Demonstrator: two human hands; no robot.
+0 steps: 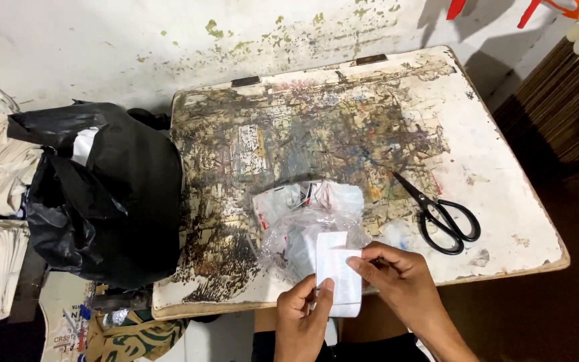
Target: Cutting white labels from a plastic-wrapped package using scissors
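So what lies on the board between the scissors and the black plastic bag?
In the head view, a crumpled clear plastic bag with printed packets inside lies between the scissors and the black bag, on the stained board.

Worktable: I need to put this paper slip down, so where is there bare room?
The worktable is bare along its far edge and its right side beyond the black scissors. The near middle is crowded with clear plastic bags, under both hands holding the white slip.

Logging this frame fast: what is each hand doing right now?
Left hand: closed, pinching the white paper slip.
Right hand: closed, pinching the same slip's upper edge.
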